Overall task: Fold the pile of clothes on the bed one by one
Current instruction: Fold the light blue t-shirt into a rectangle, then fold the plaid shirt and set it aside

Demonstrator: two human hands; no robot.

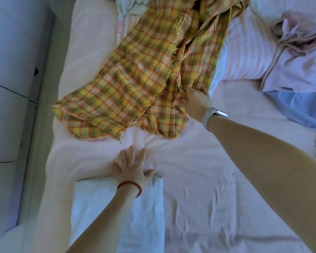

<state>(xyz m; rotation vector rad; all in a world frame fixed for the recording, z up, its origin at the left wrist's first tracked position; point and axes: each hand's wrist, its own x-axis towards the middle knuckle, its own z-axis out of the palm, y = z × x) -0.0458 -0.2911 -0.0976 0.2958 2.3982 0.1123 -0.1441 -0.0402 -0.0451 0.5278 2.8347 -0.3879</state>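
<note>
Plaid cloth [144, 77], rumpled, frame centre to top on bed [217, 179]; right hand [197, 101] fingers gripping its edge, left hand [133, 167] flat, spread on sheet; risk: one-handed pull bunching cloth further.

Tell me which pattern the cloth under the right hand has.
Yellow, orange and dark plaid, on the cloth, head view.

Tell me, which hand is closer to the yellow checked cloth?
Right. The right hand grips the yellow checked cloth at its edge. The left hand lies flat on the pink sheet, just below the cloth.
</note>
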